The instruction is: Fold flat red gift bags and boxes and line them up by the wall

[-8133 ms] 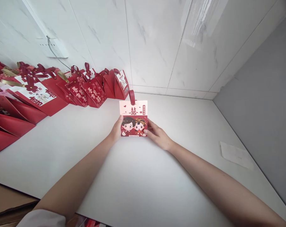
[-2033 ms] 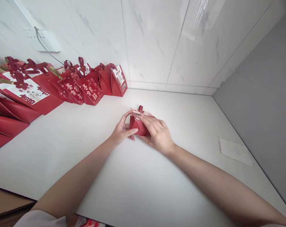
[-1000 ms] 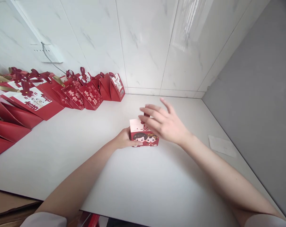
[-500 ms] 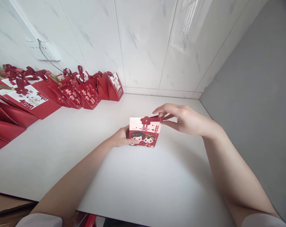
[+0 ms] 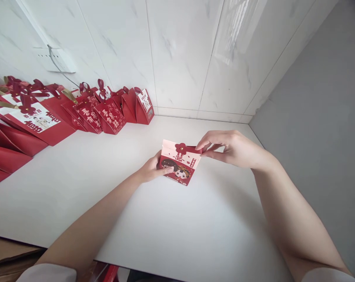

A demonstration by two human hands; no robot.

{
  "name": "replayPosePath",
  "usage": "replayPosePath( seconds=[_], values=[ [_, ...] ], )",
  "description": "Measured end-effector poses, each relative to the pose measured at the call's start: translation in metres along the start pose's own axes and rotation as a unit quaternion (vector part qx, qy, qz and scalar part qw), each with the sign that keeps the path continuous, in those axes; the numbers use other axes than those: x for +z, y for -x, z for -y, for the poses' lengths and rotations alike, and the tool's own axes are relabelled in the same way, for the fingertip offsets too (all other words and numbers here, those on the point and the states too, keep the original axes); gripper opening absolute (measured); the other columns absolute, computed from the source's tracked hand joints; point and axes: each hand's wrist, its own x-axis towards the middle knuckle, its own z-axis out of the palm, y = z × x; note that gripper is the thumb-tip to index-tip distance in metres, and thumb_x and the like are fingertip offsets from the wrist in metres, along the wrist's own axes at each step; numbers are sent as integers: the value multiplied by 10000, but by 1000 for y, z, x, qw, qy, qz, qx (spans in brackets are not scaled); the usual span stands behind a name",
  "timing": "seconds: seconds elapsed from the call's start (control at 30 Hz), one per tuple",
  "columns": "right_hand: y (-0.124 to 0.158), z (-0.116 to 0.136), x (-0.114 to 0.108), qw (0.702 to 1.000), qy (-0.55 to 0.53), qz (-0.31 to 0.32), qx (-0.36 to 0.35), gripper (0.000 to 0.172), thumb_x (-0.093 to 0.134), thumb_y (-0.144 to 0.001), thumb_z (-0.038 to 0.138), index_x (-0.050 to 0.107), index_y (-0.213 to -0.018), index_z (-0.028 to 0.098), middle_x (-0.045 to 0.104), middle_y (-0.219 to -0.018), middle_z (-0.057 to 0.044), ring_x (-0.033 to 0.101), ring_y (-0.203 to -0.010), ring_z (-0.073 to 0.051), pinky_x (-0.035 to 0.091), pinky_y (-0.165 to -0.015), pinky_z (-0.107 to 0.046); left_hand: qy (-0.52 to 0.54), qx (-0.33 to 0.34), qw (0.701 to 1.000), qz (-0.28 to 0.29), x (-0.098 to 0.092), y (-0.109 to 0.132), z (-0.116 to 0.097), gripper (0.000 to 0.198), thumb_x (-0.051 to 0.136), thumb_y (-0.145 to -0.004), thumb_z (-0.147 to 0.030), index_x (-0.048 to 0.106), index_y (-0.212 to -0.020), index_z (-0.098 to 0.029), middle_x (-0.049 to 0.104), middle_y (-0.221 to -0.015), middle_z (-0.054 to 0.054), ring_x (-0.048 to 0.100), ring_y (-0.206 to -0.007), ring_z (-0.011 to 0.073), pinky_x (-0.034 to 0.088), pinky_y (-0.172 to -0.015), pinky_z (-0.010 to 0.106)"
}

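A red and pale pink gift box point(image 5: 183, 162) with two cartoon faces is held above the white table. My left hand point(image 5: 152, 168) grips its left side, with the thumb across the front and the other fingers hidden behind. A dark red ribbon handle point(image 5: 193, 149) runs to the right from a flower-shaped tab point(image 5: 180, 148) near the box's top. My right hand point(image 5: 224, 147) pinches the ribbon's loop end between thumb and fingers. The box is tilted, its lower edge sloping down to the right.
Several red gift boxes with ribbon handles point(image 5: 109, 115) stand in a row along the tiled wall at the left. A socket panel point(image 5: 57, 59) with a grey cable is on the wall. Brown cardboard point(image 5: 9, 250) lies below the table's front edge point(image 5: 136, 270).
The box has turned clockwise in my left hand, its lower edge now slanting. My right hand's fingers have closed nearer together on the ribbon. The view has shifted slightly.
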Motion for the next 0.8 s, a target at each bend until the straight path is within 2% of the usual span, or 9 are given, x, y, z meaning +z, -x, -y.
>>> replayPosePath(
  seconds=[0.07, 0.13, 0.3, 0.47, 0.57, 0.63, 0.7, 0.8],
  values=[
    [-1, 0, 2, 1000, 20, -5, -12, 141, 599, -933, 233, 686, -1044, 227, 732, -1002, -49, 705, -895, -198, 597, -772, -357, -14, 27, 999, -39, 2, 0, 3, 752, 798, -747, -340, 388, -1369, -232, 590, -1358, 123, 605, -1207, 306, 524, -998, 465],
    [-3, 0, 5, 999, 41, -18, -26, 154, 593, -937, 205, 684, -1059, 227, 733, -1008, -50, 701, -901, -198, 585, -771, -349, -33, 37, 997, -55, 3, 0, 3, 796, 820, -719, -332, 364, -1365, -235, 591, -1346, 124, 614, -1191, 306, 534, -980, 457],
    [-4, -5, 15, 996, 58, -66, -35, 176, 586, -944, 187, 686, -1082, 233, 734, -1019, -49, 710, -903, -197, 586, -777, -334, -65, -11, 996, -66, 7, 2, -4, 759, 822, -708, -359, 392, -1319, -225, 634, -1276, 115, 646, -1138, 290, 554, -946, 446],
    [-5, -9, 30, 980, 157, -120, -1, 233, 531, -955, 137, 689, -1104, 221, 733, -1018, -65, 712, -833, -209, 585, -678, -331, -136, -28, 981, -132, 8, 0, -9, 710, 827, -682, -394, 467, -1270, -224, 670, -1226, 78, 658, -1109, 266, 559, -933, 412],
    [-10, -15, 50, 969, 189, -159, 31, 299, 483, -969, 136, 663, -1186, 233, 727, -1092, -81, 721, -877, -236, 602, -703, -358, -191, -36, 964, -182, 5, -1, -10, 717, 841, -653, -414, 511, -1263, -234, 687, -1197, 61, 662, -1090, 264, 563, -918, 400],
    [-13, -21, 68, 963, 174, -203, 35, 318, 461, -978, 158, 645, -1225, 237, 720, -1132, -86, 722, -925, -248, 617, -747, -384, -204, -36, 957, -201, 2, -2, -10, 712, 843, -647, -421, 536, -1263, -240, 697, -1184, 51, 666, -1081, 261, 562, -919, 395],
    [-16, -30, 87, 960, 112, -254, 33, 319, 476, -984, 211, 615, -1267, 254, 711, -1159, -76, 716, -969, -236, 629, -795, -385, -197, -32, 959, -203, -2, -3, -9, 687, 834, -659, -421, 556, -1261, -240, 705, -1182, 46, 670, -1080, 257, 560, -925, 391],
    [-16, -42, 112, 956, -18, -290, 40, 429, 526, -968, 297, 484, -1394, 309, 589, -1371, -64, 687, -1052, -215, 656, -711, -333, -179, -26, 964, -193, -7, -4, -9, 653, 821, -679, -426, 580, -1252, -225, 704, -1198, 59, 667, -1096, 262, 556, -938, 390]
  ],
)
